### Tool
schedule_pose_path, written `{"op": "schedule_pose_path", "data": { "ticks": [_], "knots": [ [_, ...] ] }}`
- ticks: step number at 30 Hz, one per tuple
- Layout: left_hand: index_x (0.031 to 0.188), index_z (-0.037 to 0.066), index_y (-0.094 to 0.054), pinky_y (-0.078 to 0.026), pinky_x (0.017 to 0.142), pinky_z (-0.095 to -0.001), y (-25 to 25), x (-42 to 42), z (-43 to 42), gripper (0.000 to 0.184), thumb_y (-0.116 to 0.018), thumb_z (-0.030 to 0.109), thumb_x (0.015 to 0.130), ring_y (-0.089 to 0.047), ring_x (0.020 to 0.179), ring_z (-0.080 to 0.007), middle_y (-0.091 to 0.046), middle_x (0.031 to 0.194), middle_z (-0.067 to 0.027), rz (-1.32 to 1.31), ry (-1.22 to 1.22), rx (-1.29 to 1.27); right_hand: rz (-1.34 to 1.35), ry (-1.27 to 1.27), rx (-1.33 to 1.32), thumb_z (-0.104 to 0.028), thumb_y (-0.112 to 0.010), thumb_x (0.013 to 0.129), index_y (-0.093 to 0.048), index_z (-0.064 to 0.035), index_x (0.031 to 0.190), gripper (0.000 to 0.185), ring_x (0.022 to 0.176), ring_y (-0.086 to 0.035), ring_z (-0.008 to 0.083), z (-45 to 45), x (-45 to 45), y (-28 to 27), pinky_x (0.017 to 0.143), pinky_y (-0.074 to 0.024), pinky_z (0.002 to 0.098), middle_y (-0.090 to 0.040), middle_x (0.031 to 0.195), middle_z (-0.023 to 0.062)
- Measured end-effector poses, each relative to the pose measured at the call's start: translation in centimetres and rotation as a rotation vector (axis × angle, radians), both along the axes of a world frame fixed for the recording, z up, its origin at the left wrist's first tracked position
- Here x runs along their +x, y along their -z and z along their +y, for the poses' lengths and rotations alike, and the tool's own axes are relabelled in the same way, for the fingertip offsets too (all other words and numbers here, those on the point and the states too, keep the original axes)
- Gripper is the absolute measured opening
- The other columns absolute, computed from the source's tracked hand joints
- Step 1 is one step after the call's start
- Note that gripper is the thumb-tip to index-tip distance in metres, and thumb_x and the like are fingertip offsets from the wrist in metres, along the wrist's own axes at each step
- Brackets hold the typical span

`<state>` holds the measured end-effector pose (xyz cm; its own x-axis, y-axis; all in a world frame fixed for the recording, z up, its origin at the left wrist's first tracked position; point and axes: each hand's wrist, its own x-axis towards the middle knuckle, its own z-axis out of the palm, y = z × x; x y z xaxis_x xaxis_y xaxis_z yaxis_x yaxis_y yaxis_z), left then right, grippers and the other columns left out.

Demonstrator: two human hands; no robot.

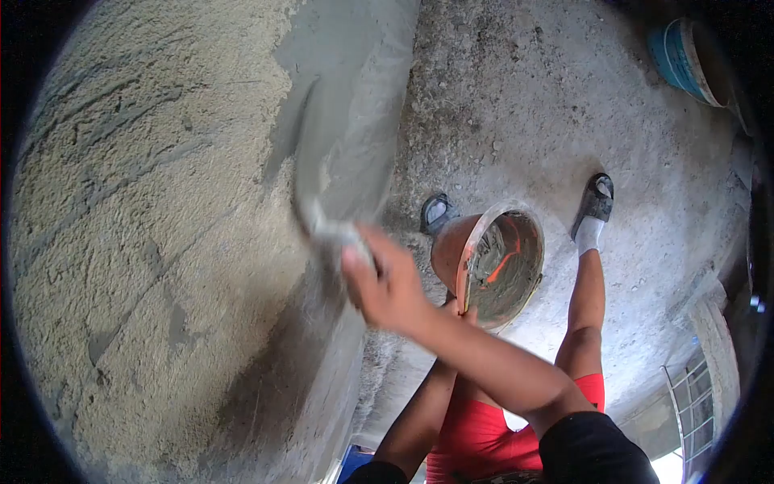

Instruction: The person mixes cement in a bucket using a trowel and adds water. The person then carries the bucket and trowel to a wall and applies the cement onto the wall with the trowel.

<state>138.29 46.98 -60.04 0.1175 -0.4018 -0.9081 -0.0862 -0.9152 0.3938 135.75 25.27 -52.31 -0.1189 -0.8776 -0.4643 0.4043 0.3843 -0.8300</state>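
My right hand (pixel 387 282) is wrapped round the handle of a trowel (pixel 334 232), blurred by motion. The trowel is against the wall (pixel 161 242), at the edge between smooth wet grey mortar (pixel 343 105) and rough beige plaster. My left hand (pixel 462 313) grips the near rim of an orange-brown bucket (pixel 448 256), below and right of the trowel. Grey mortar (pixel 512 282) coats the bucket's inside, with a bright orange streak showing. The bucket is tilted with its mouth facing me. My right forearm crosses above my left one.
Rough concrete floor (pixel 516 121) lies right of the wall. My two sandalled feet (pixel 436 211) (pixel 598 198) stand on it, one beside the bucket. A blue bucket (pixel 677 64) is at the upper right. A metal grid (pixel 693 407) is at the lower right.
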Motion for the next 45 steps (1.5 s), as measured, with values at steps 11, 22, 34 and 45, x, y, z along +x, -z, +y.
{"op": "schedule_pose_path", "data": {
  "ticks": [11,22,34,45],
  "knots": [
    [0.124,0.000,-0.064,-0.055,0.075,-0.0357,0.0,1.3,0.8,0.033,-0.070,0.014,0.095,-0.065,0.079,-0.0165,-0.070,0.104,-0.0075,-0.075,0.212,-0.098,-0.003,-0.015,-0.104,-0.020,-0.057,0.104,-0.063,0.0011,0.124,0.030,0.071,-0.061,0.0120,-3.7,-1.6,-1.1,0.066,-0.0509,0.0320,-0.065,0.079,0.0067],
    [0.104,-0.002,-0.062,-0.050,0.054,-0.0330,0.0,0.2,-0.6,0.014,-0.064,0.006,0.093,-0.056,0.061,-0.0134,-0.060,0.075,-0.0017,-0.055,0.073,-0.088,-0.079,-0.047,0.125,-0.013,-0.064,0.099,-0.057,0.0034,0.134,0.040,0.079,-0.067,0.0269,-4.3,-1.7,0.9,0.075,-0.0550,0.0401,-0.068,0.097,0.0199],
    [0.084,-0.004,-0.066,-0.048,0.066,-0.0311,-7.6,-2.4,-3.0,0.006,-0.066,-0.002,0.078,-0.057,0.069,-0.0123,-0.064,0.073,-0.0001,-0.379,0.304,-0.558,-0.036,-0.662,0.298,-0.013,-0.068,0.096,-0.060,-0.0018,0.136,0.042,0.070,-0.065,0.0149,16.4,-26.0,-9.1,0.065,-0.0543,0.0337,-0.069,0.090,0.0109],
    [0.069,-0.004,-0.058,-0.044,0.056,-0.0378,-30.6,-7.0,-10.0,0.008,-0.063,0.002,0.071,-0.053,0.057,-0.0139,-0.055,0.057,-0.0075,-0.389,0.055,-0.858,-0.777,-0.513,0.409,-0.042,-0.051,0.105,-0.042,-0.0041,0.147,0.058,0.047,-0.050,0.0156,17.9,-46.0,-29.4,0.037,-0.0408,0.0278,-0.058,0.090,0.0125]
  ]
}}
